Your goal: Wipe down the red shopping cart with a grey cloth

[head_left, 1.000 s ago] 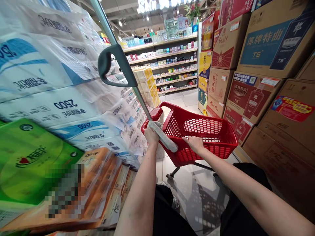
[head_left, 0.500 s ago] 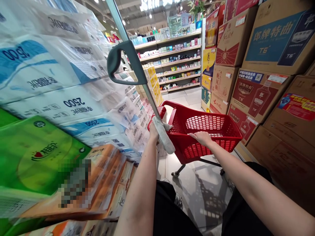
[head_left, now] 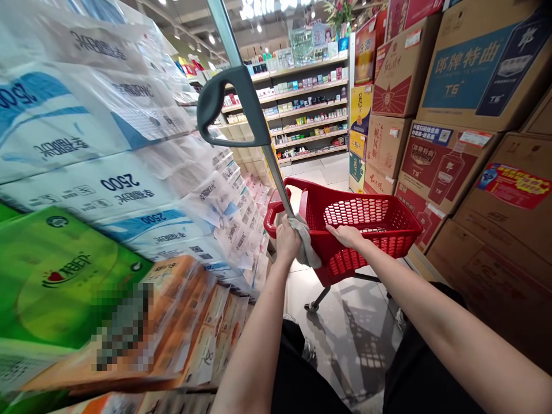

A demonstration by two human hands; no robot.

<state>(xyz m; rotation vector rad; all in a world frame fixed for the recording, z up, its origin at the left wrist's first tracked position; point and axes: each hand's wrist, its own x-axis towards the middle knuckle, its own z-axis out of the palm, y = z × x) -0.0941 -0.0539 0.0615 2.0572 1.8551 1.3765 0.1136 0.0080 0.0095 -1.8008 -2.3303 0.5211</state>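
My left hand is closed around the lower part of a metal pole. The pole slants up to the left and carries a dark grey loop-shaped grip higher up. A pale grey cloth bunches at the pole's lower end, against the hand and the side of a red plastic shopping cart. My right hand grips the cart's near rim, with the fingertips partly hidden. The cart's handle lies just beyond my left hand.
Plastic-wrapped paper packs are stacked along the left, with a green pack and orange packs nearer me. Cardboard cartons wall the right side. Shelves of small goods stand behind the cart on a tiled floor.
My left hand has shifted right, bringing the pole and cloth closer to the cart's side. The cloth now looks more bunched. My right hand still holds the cart's rim.
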